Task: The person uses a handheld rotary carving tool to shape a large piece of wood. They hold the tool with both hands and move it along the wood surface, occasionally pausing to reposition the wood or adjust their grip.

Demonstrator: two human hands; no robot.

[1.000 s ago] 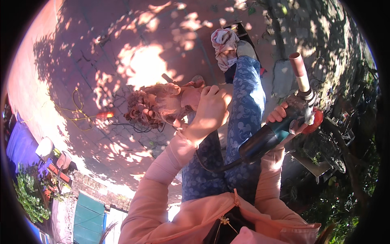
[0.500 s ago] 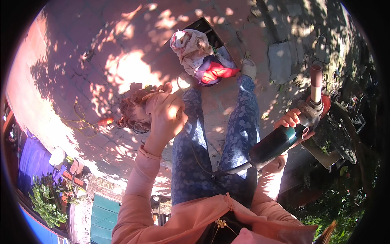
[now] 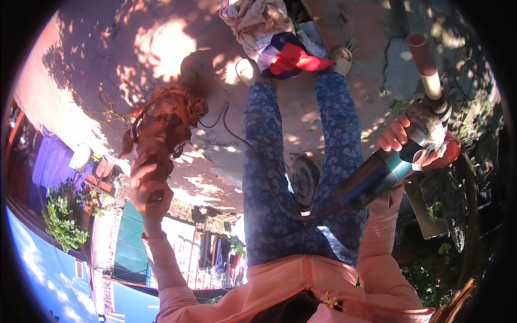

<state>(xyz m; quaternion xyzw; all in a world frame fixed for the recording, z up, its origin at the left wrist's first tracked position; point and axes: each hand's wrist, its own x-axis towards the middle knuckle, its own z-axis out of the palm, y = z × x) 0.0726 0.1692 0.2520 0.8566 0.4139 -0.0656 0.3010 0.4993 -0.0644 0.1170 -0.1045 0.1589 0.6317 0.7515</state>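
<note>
Outdoors, on sun-dappled pavement, the person's right hand [image 3: 410, 144] is wrapped tight around the body of an angle grinder [image 3: 388, 167], fingers curled over its grey head and the blue barrel running back toward the lap. At the right edge of the scene a reddish pipe [image 3: 425, 64] rises past the tool's head — whether the two touch I cannot tell. The left hand [image 3: 146, 191] is raised at the left, fingers closed around the lower part of a rusty, tangled clump of metal [image 3: 164, 126] that it holds up off the ground.

The main hazard, as I judge it, is the one-handed hold on the grinder: only the right hand steadies it, so a kick or twist of the tool could wrench it loose. Its black cord [image 3: 242, 137] trails across the ground and over the blue patterned trousers [image 3: 269, 177], right where a foot could snag it. The legs lie stretched out just beside the tool, and a bundle of cloth [image 3: 274, 37] sits at the far end by the sandalled feet — fabric near sparks or a spinning disc is a poor mix. The clump's ragged strands could also scratch the bare left hand.
</note>
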